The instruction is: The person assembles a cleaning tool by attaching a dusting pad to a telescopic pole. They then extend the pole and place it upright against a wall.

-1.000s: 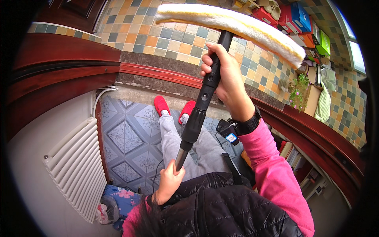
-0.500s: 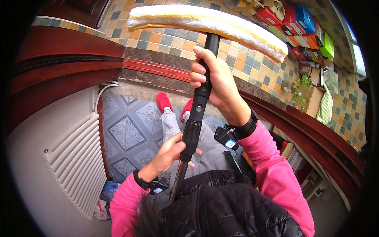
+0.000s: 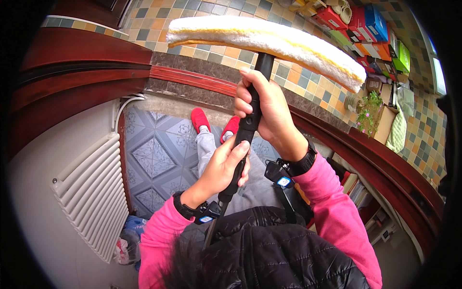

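mop pad (image 3: 269, 45): fluffy cloth | handle (image 3: 245, 135): matt black (plastic-looking) | wall tiles (image 3: 211, 12): glossy

White radiator (image 3: 91, 192) hanging on left wall — patterned floor tiles (image 3: 159, 159) lying beside it. Potted plant with pink flowers (image 3: 369, 111) sitting on dark wooden ledge (image 3: 385, 159). Coloured boxes (image 3: 370, 29) stacking upper right — multicoloured wall tiles (image 3: 216, 48) running behind.

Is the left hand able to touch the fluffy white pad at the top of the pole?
Probably not right now. The left hand grips the black pole low down, and the right hand sits on the pole between it and the white pad.
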Demonstrator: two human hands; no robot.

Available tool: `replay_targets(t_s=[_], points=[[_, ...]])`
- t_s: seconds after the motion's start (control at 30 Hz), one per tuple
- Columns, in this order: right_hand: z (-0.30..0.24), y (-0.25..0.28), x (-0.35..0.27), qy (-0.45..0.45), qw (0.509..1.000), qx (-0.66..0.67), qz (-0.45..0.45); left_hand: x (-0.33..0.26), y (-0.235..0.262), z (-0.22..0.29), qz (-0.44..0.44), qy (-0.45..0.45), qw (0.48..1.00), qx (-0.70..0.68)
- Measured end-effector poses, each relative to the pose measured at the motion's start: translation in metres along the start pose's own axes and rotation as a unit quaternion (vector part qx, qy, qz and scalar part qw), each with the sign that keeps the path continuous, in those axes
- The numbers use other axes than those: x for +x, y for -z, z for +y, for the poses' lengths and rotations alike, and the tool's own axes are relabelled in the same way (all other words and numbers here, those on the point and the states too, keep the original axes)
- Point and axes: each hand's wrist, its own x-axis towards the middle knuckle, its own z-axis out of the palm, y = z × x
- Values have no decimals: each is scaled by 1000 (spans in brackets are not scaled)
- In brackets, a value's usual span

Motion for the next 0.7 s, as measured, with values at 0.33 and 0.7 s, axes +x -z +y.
replay_targets(t_s=[0.33,0.7], points=[[-2,2,7,-26,987,95,-129,-4,4,-3,-17,-24,1000,-3],[-1,0,4,5,999,-37,10,-7,4,-14,42,-12,999,5]])
